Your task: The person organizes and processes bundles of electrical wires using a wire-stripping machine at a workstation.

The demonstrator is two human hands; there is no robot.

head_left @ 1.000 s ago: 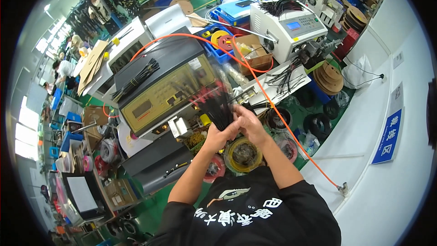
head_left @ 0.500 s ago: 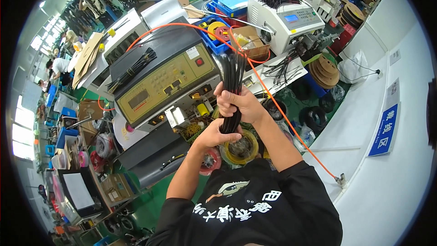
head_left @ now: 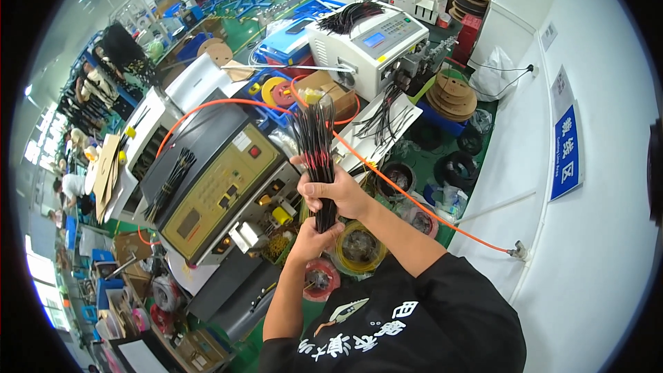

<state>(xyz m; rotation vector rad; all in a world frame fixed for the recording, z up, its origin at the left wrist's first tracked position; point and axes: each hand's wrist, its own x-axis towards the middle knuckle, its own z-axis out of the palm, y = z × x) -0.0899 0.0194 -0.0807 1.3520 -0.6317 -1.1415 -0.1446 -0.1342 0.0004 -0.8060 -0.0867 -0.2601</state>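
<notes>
A thick bundle of black wires [head_left: 314,135] stands nearly upright between my hands, with some red strands showing and its upper ends fanned apart. My right hand [head_left: 333,192] is wrapped round the middle of the bundle. Below it, my left hand [head_left: 318,240] closes on the lower end. The bundle is in front of a gold-panelled machine [head_left: 214,183]; another tied bunch of dark wires [head_left: 173,179] lies on top of that machine.
An orange hose [head_left: 407,197] runs behind the bundle to a wall fitting at right. A white machine [head_left: 373,41] with a small screen stands beyond, beside loose black wires [head_left: 383,117] on a white tray. Wire coils [head_left: 359,249] and cable reels [head_left: 452,97] stand lower down and to the right.
The view has swung to the right, so the machines appear further left. The bundle's upper ends have spread and more red shows. Both hands still grip it.
</notes>
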